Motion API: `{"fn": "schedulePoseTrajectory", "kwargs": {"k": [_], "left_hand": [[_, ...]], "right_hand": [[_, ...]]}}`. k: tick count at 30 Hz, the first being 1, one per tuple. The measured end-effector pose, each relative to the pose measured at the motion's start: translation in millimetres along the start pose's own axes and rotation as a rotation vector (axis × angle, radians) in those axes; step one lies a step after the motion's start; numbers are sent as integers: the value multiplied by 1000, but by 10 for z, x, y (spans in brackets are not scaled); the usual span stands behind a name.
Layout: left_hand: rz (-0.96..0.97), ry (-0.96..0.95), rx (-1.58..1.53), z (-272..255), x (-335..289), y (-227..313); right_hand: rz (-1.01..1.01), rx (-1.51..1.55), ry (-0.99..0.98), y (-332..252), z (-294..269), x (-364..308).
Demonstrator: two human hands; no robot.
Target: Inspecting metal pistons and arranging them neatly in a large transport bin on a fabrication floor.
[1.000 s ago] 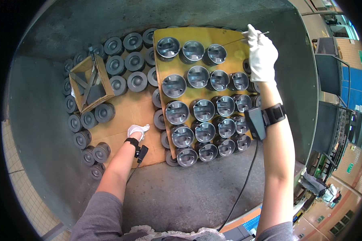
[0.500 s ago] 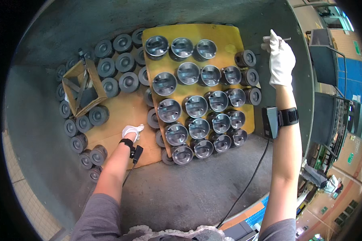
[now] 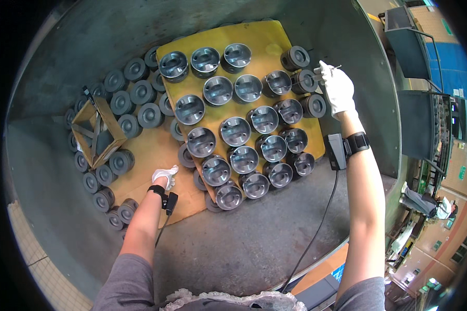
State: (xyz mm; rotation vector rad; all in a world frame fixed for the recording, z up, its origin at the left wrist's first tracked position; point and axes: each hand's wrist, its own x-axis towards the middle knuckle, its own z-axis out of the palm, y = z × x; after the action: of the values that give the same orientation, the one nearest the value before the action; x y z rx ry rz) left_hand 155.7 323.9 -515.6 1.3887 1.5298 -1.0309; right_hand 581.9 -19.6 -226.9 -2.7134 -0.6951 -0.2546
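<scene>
Inside a grey metal bin (image 3: 254,243) lies a yellow board (image 3: 267,41) carrying several dark cup-shaped metal parts (image 3: 235,130) with open tops up. My right hand (image 3: 338,89), in a white glove, is raised over the board's right edge and holds a thin metal rod (image 3: 331,68) pinched between its fingers. My left hand (image 3: 166,176), also gloved, rests on a lower brown board (image 3: 140,171) next to the yellow board's near corner, fingers curled, holding nothing I can see. Both wrists carry black devices with cables.
More dark round parts (image 3: 135,103) sit in rows on the lower brown board at the left. A small wooden frame (image 3: 96,132) lies among them. Blue and grey bins (image 3: 415,46) stand outside at the right, and a person (image 3: 425,202) is at the lower right.
The yellow board and parts have shifted right and down in view as my head turned. My right hand with the rod came back over the board's right edge. My left hand stayed.
</scene>
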Motion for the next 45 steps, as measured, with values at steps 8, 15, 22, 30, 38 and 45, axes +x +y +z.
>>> {"fn": "schedulePoseTrajectory", "kwargs": {"k": [8, 15, 22, 30, 38, 45], "left_hand": [[28, -13, -42, -93, 15, -67], [-19, -26, -26, -139, 215, -155], [28, -27, -14, -85, 14, -84], [53, 11, -27, -75, -52, -65], [13, -2, -20, -128, -63, -31], [6, -10, -51, -150, 69, -113]], "right_hand": [[-232, -110, 271, -463, 122, 185], [-62, 114, 42, -670, 158, 133], [316, 483, -94, -121, -854, -287], [409, 595, -11, 23, -882, -1004], [336, 306, -90, 237, -641, -964], [39, 17, -39, 225, -421, -835]]}}
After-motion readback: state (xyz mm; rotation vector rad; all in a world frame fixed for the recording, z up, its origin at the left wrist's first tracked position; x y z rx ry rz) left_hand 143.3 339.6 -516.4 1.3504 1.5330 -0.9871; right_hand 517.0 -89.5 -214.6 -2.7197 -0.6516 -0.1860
